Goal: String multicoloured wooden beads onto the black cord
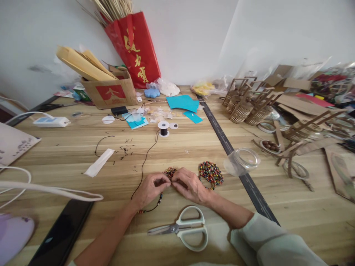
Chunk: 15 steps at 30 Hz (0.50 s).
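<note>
My left hand (151, 187) is closed in a pinch on a black cord (152, 209) with coloured beads (160, 198) threaded on it. The beaded part hangs below those fingers and curves back to the left. Against its fingertips, my right hand (190, 184) is closed in a pinch too; what it holds is too small to make out. Just behind both hands lies a small heap of multicoloured beads (169, 171). A larger pile of beaded strands (210, 173) rests beside my right hand. White-handled scissors (191, 227) lie nearer me, blades pointing left.
Behind the hands stands a spool of black cord (164, 131). A clear jar (244, 161) lies to the right, near small woven baskets (241, 107). Black cord snippets (125, 150), a white paper strip (99, 162) and a phone (62, 231) are on the left.
</note>
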### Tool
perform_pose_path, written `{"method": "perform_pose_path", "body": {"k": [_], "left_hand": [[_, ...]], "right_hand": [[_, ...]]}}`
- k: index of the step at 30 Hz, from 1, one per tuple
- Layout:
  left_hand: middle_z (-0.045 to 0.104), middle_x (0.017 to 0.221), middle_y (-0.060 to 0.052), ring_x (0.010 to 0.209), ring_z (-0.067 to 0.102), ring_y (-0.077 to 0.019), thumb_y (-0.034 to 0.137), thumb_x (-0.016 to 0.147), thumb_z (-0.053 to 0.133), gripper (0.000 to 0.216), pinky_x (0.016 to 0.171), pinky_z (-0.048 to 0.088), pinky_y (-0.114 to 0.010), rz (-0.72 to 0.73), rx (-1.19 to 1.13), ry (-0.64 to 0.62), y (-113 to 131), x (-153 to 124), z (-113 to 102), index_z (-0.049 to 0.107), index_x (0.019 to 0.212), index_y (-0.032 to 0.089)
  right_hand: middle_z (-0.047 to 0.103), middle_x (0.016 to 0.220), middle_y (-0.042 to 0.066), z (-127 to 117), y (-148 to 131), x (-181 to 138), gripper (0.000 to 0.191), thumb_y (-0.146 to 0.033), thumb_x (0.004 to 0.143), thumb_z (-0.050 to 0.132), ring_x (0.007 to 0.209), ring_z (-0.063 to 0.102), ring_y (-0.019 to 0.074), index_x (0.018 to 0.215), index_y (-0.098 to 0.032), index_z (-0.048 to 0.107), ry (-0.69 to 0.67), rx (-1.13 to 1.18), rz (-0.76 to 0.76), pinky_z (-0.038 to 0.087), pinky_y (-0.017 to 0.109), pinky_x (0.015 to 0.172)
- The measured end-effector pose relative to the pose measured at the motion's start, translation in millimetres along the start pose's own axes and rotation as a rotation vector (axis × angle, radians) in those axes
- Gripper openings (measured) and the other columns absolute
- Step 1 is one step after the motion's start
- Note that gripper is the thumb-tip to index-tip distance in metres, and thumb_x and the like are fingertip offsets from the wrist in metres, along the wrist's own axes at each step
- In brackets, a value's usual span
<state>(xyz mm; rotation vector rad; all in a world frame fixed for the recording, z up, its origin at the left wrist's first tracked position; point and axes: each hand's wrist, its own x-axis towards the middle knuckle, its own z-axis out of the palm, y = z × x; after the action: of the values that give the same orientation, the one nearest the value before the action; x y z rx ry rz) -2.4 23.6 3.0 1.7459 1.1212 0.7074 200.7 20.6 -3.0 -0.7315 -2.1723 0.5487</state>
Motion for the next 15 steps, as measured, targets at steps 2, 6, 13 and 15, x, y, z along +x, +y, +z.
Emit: {"method": "perform_pose_path", "body": {"k": [2, 6, 13, 15], "left_hand": [[0.067, 0.070, -0.002, 0.067, 0.057, -0.0144, 0.023, 0.079, 0.062, 0.013, 0.064, 0.042, -0.023, -0.009, -0.022, 0.005, -2.4, 0.4, 0.8, 0.069, 0.073, 0.014], [0.069, 0.071, -0.002, 0.066, 0.057, -0.0144, 0.027, 0.080, 0.063, 0.016, 0.062, 0.042, -0.023, -0.023, -0.060, 0.003, -7.5, 0.4, 2.9, 0.071, 0.075, 0.014], [0.066, 0.068, -0.001, 0.063, 0.054, -0.0133, 0.025, 0.080, 0.062, 0.015, 0.058, 0.040, -0.022, -0.029, -0.027, 0.005, -8.3, -0.7, 4.0, 0.071, 0.074, 0.014], [0.066, 0.067, -0.001, 0.062, 0.053, -0.0130, 0.023, 0.079, 0.062, 0.014, 0.057, 0.039, -0.022, -0.023, -0.013, 0.011, -7.2, -0.3, 4.1, 0.071, 0.073, 0.014]], "right_hand": [[0.063, 0.091, 0.009, -6.1, -2.0, 3.1, 0.005, -0.016, 0.094, 0.052, 0.086, 0.059, 0.0210, 0.098, -0.018, 0.056, 0.013, -0.070, 0.041, 0.049, 0.031, 0.074], [0.064, 0.090, 0.007, -20.8, -3.4, 8.8, 0.008, -0.010, 0.092, 0.054, 0.085, 0.059, 0.0195, 0.093, -0.017, 0.057, -0.080, -0.202, 0.197, 0.046, 0.028, 0.074], [0.066, 0.084, 0.004, -34.3, -7.6, 15.4, 0.009, -0.008, 0.090, 0.059, 0.075, 0.060, 0.0155, 0.087, -0.017, 0.062, -0.389, -0.413, 0.304, 0.038, 0.024, 0.066], [0.067, 0.087, 0.004, -33.9, -9.0, 16.8, 0.009, -0.009, 0.090, 0.059, 0.079, 0.060, 0.0160, 0.087, -0.016, 0.063, -0.452, -0.440, 0.305, 0.037, 0.024, 0.067]]}}
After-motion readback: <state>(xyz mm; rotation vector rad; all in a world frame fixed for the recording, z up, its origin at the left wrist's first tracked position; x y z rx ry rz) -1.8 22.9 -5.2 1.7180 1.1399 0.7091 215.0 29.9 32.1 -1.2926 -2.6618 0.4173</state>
